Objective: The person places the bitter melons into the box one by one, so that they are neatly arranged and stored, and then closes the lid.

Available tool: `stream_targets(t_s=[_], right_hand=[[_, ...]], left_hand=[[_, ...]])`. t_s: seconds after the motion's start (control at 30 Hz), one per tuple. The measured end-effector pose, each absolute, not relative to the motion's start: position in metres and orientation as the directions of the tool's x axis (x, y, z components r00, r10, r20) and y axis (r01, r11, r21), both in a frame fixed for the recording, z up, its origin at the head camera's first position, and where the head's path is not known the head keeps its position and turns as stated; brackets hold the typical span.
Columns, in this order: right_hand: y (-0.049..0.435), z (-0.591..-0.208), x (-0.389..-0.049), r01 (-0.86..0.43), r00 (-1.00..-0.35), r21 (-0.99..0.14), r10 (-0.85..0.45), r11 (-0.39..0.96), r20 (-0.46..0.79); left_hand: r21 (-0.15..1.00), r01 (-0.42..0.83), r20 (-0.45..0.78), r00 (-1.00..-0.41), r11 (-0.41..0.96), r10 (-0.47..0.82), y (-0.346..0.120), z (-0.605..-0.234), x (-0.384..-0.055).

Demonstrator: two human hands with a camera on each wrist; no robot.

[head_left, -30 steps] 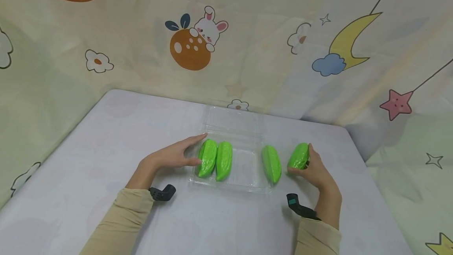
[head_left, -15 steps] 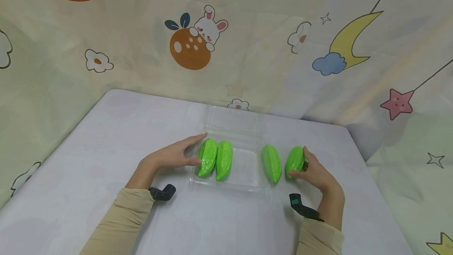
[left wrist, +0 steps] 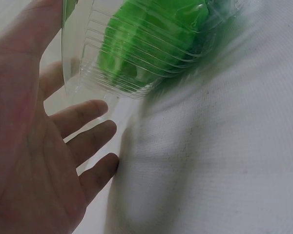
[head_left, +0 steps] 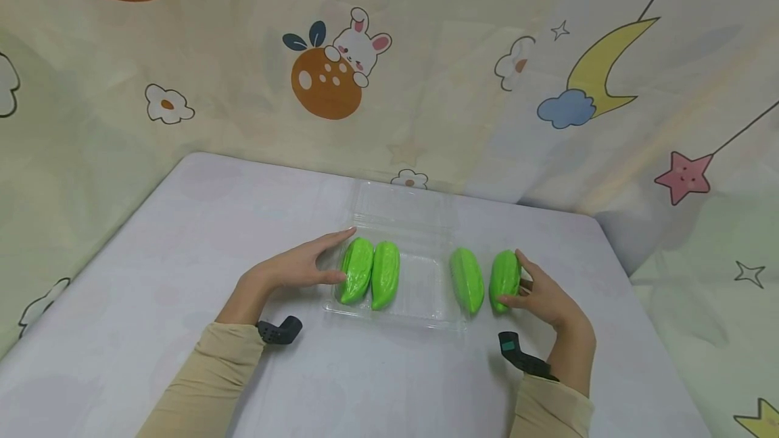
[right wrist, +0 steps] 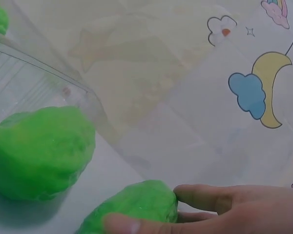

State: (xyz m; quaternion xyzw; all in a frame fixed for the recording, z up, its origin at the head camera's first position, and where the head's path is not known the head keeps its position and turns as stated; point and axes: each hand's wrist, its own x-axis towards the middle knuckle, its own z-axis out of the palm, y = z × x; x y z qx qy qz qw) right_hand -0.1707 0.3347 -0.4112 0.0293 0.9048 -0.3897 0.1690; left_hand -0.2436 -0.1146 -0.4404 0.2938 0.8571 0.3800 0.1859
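Several bright green, bumpy bitter melons with pointed ends are in the head view. My right hand (head_left: 544, 296) holds the rightmost bitter melon (head_left: 504, 281) between thumb and fingers, upon the table. Just left of it another bitter melon (head_left: 467, 280) lies at the right edge of a clear plastic clamshell box (head_left: 420, 289). Two more, a left bitter melon (head_left: 357, 272) and its neighbour (head_left: 385, 276), lie side by side in the box's left half. With fingers spread and fairly straight, my left hand (head_left: 298, 266) rests at the box's left edge; its fingers (left wrist: 90, 141) hold nothing.
The box's clear lid (head_left: 402, 205) is folded back towards the far table edge. A white table (head_left: 243, 208) carries everything, and a printed cloth (head_left: 438, 86) hangs behind it. Each wrist wears a black camera mount (head_left: 523, 357).
My right hand has brought the rightmost bitter melon left and slightly nearer, turning it more upright, closer to the neighbouring one. The left hand and box have stayed put.
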Motion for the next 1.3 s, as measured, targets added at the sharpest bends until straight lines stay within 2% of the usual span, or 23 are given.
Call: stream_targets(t_s=[0.7,1.1,1.3], right_hand=[[0.332,-0.405,-0.168,0.219,-0.923,-0.615,-0.044,0.757,-0.383],[0.33,-0.399,-0.167,0.186,-0.931,-0.607,-0.058,0.773,-0.359],[0.329,-0.394,-0.166,0.145,-0.949,-0.613,-0.067,0.777,-0.309]], left_hand=[[0.764,0.364,-0.093,-0.755,0.533,0.649,-0.115,-0.44,-0.244],[0.765,0.362,-0.093,-0.756,0.532,0.648,-0.115,-0.44,-0.243],[0.769,0.359,-0.093,-0.755,0.528,0.649,-0.114,-0.438,-0.242]])
